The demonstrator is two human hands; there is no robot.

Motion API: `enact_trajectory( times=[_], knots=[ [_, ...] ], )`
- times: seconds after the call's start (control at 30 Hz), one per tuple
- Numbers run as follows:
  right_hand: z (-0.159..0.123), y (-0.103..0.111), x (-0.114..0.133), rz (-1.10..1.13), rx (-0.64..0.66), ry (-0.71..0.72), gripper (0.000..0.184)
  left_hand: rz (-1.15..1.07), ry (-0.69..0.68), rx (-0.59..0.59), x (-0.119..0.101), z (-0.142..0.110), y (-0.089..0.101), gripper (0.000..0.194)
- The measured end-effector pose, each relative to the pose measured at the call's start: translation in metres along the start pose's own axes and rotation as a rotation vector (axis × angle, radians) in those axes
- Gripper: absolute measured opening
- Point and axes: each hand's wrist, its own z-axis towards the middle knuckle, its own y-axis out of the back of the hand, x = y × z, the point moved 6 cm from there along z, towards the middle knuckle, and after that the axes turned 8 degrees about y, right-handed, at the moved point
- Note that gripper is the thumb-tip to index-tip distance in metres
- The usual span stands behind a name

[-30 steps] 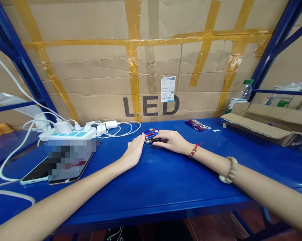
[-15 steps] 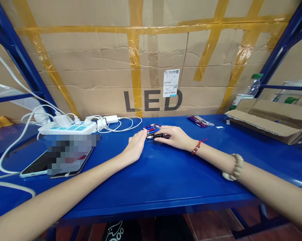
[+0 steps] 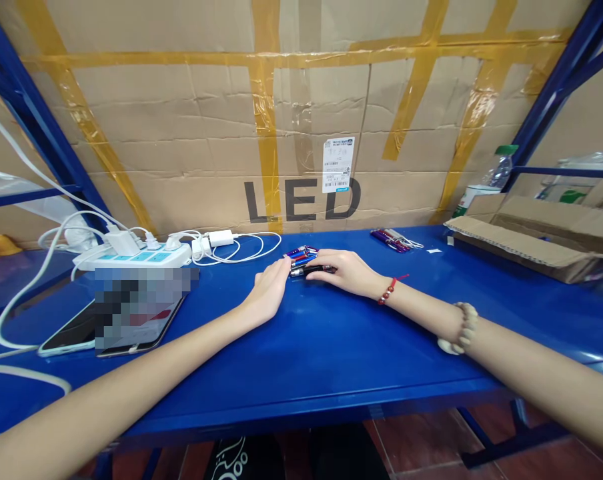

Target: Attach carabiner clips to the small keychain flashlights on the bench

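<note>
Several pens in blue, red, purple and black lie side by side in a small row on the blue table. My left hand stands on its edge with the fingers stretched flat, its palm side against the left ends of the pens. Over their right part curves my right hand, thumb along the near black pen and fingers on the far side, gripping the row. That hand hides the right ends of most pens. A second group of pens, purple and silver, lies further back to the right, apart from both hands.
Left are a white power strip with tangled cables and two phones, partly blurred out. An open cardboard box and a plastic bottle stand at the right. A large taped carton closes off the back.
The view has shifted slightly, so everything sits a little further left. Both hands keep nearly the same pose around the pens.
</note>
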Motion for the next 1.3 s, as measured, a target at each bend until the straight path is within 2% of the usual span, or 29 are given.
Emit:
enact_trajectory(
  times=[0.2, 0.67, 1.3],
  knots=[
    [0.0007, -0.0016, -0.0016, -0.012, 0.014, -0.010, 0.025, 0.022, -0.042, -0.009, -0.0022, -0.0005, 0.0007, 0.060],
    [-0.0001, 0.0001, -0.0023, -0.005, -0.008, -0.012, 0.027, 0.001, 0.032, 0.021, -0.0029, -0.0019, 0.0004, 0.059],
    [0.0002, -0.0007, -0.0032, -0.027, 0.009, -0.005, 0.027, -0.012, 0.025, 0.009, -0.0024, -0.0016, 0.0007, 0.057]
  ],
)
